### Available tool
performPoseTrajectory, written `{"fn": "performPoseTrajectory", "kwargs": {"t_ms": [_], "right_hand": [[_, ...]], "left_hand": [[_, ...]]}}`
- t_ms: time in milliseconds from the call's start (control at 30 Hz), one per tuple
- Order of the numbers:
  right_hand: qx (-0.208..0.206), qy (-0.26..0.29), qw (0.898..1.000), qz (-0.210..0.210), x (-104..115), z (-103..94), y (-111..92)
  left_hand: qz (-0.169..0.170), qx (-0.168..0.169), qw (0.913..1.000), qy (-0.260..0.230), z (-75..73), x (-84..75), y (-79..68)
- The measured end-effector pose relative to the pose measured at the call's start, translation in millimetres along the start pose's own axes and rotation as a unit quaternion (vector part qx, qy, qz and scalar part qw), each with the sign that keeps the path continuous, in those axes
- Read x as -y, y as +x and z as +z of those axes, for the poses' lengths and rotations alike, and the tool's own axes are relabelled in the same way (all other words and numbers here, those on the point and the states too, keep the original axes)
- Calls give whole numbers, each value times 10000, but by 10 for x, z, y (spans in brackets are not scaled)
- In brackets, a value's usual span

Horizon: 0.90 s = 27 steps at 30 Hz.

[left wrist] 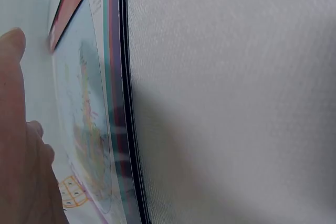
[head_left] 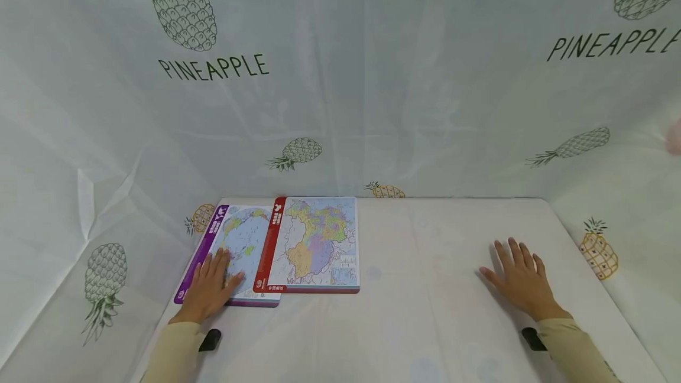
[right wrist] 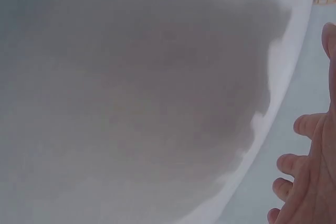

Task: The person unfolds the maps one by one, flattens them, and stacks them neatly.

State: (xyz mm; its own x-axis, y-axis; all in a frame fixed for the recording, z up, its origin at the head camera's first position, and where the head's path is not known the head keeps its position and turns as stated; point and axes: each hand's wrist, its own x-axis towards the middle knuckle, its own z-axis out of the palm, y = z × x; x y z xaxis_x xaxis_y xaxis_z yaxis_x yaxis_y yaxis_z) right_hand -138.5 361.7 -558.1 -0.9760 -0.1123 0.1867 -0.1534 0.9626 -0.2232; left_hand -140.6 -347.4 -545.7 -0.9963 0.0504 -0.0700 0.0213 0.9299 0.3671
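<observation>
On the table's left, the purple map is partly covered by the red map, handling seemingly unbegun or finished, the left hand held over purple, the right hand well apart, both ungripping, fingers extended.

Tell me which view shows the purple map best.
The head view: it shows the purple map from above, with most of its face, though the left hand and the red map hide parts. The left wrist view shows it close up, but at a steep slant and cropped. The right wrist view shows none of it.
</observation>
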Motion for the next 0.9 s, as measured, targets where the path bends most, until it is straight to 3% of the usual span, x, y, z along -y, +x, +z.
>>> {"fn": "performPoseTrajectory", "kwargs": {"t_ms": [333, 600, 900], "right_hand": [[-170, -93, 9992, -340, 313, 75, 78], [-9, -4, 9991, -417, 507, 116, 119], [-117, 63, 9980, -612, 741, 148, 180]], "left_hand": [[232, -442, 9987, 36, 82, -2, 2], [161, -334, 9993, 54, 91, -75, -15], [94, -194, 9997, 152, 120, -143, -20]]}}
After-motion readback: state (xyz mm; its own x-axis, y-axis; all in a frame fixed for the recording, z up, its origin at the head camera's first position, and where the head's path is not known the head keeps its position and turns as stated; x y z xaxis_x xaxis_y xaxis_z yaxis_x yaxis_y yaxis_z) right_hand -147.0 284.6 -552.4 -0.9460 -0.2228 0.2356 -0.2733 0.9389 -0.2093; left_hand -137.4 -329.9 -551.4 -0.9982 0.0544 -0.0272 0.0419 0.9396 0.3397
